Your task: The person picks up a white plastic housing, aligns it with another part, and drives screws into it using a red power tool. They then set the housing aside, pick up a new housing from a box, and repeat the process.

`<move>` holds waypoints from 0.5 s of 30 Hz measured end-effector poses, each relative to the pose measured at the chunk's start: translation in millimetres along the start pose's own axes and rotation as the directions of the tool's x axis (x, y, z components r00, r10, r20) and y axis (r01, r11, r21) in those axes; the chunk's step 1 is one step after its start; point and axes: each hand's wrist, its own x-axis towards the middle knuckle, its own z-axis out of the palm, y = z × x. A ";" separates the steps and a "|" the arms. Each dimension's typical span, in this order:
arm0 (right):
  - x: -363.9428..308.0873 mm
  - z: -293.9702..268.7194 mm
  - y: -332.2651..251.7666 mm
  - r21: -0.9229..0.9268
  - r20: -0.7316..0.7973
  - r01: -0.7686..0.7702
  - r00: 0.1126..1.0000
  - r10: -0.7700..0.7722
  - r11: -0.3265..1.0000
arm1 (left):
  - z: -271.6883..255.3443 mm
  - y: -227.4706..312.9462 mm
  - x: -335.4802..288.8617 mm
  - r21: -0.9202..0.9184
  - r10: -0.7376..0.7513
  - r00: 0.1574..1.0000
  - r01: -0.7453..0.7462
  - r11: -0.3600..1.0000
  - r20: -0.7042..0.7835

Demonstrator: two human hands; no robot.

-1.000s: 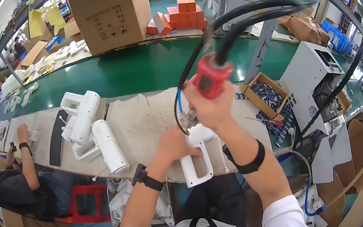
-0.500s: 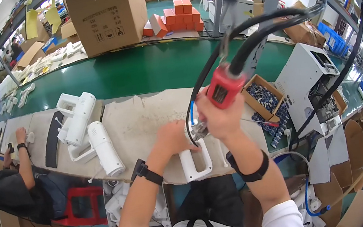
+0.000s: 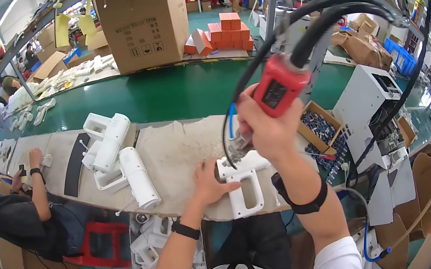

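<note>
The right hand (image 3: 276, 133) was wrapped around the red tool (image 3: 282, 86), tilted perhaps for reaching the white housing (image 3: 243, 168) near the bench's (image 3: 170, 147) near edge; the left hand (image 3: 209, 186), spread wide, probably steadied this housing.

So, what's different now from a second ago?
The right hand has carried the red tool somewhat to the right. The left hand has opened out: its thumb, earlier across the handle of the white device, now reaches only its left edge. Unchanged: the right hand's grip on the tool, and the paired white devices lying farther left.
</note>
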 end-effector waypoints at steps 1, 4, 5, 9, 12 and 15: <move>3.1 4.1 10.0 0.002 0.004 0.004 1.000 -0.004 1.000 | 2.0 3.1 -2.5 0.081 -0.026 1.000 0.027 0.996 -0.007; 8.8 13.6 33.8 -0.060 0.037 0.038 0.999 -0.036 0.997 | -4.3 17.1 -6.8 -0.005 -0.074 0.997 0.074 0.997 0.022; 10.1 14.0 41.4 -0.060 0.041 0.037 0.999 -0.034 0.997 | -5.0 20.3 -7.0 -0.017 -0.101 0.994 0.102 0.995 0.033; 14.0 22.8 62.9 -0.040 0.023 -0.019 1.000 0.020 0.999 | -7.9 17.5 -7.5 -0.013 -0.102 0.992 0.104 0.995 0.072; 13.6 26.2 78.7 -0.045 0.019 -0.057 0.998 0.058 0.997 | -5.8 14.9 -8.2 -0.068 -0.085 0.995 0.082 0.994 -0.050; 10.5 25.9 90.8 -0.068 0.029 -0.067 0.997 0.069 0.995 | -4.7 12.1 -4.8 -0.034 -0.058 0.998 0.057 0.998 -0.001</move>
